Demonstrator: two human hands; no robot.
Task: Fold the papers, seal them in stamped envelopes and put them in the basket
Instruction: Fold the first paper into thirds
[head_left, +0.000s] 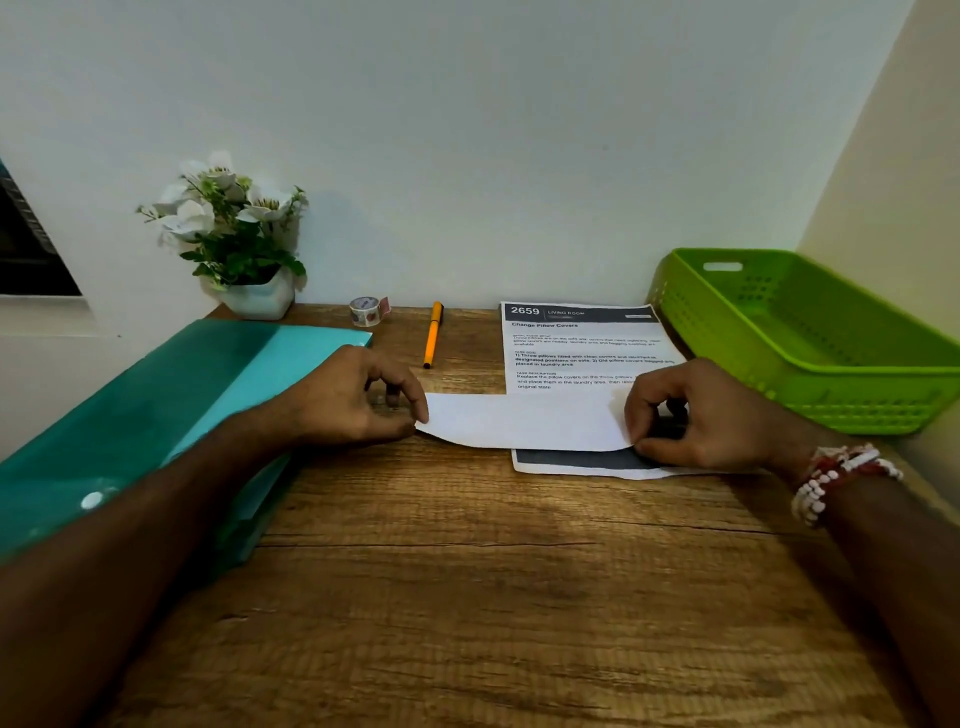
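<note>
A blank white paper sheet (524, 421) was held between the hands, its left corner pinched by the left hand (358, 400), its right edge pinched by the right hand (696, 415). A printed white sheet (582, 348) beyond was half covered by it. A lime-green plastic basket (841, 400), right of the right hand, was cut off by the frame; a teal plastic folder (156, 405) was partly hidden under the left forearm.

Potted flowers (234, 234) and an orange pen (432, 335) rest on the wooden desk (467, 571).
</note>
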